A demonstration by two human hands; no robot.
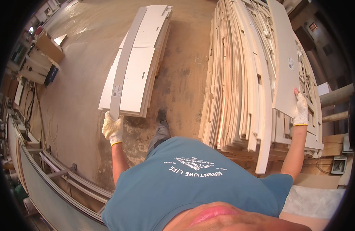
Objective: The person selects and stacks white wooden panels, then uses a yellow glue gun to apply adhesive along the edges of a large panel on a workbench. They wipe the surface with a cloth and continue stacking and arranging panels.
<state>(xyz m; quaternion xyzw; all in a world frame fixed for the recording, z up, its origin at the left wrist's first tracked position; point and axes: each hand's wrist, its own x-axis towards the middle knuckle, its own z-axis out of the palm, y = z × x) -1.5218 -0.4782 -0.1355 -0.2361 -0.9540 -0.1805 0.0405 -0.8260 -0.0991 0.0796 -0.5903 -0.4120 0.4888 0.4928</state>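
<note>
The gloved left hand (113, 128) grips a long, narrow grey board (126, 61), the gloved right hand (301, 109) a wide beige board (282, 77); each bears a small printed label (117, 91).

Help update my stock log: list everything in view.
Narrow strip: one, grey, left
White panels: several, white, stacked left
Wide panel: one, beige, right
Board pile: one, pale, right
Bars: two, beige, far right
Sheeting: one, whitish, lower right
Long frame: one, grey, lower left
Clutter: uncountable, mixed, far left
Floor: one, brown, centre
Shirt: one, teal, lower centre
Trousers: one pair, grey, centre
Left grip: one, cream glove, holding narrow strip
Right grip: one, cream glove, holding wide panel
</note>
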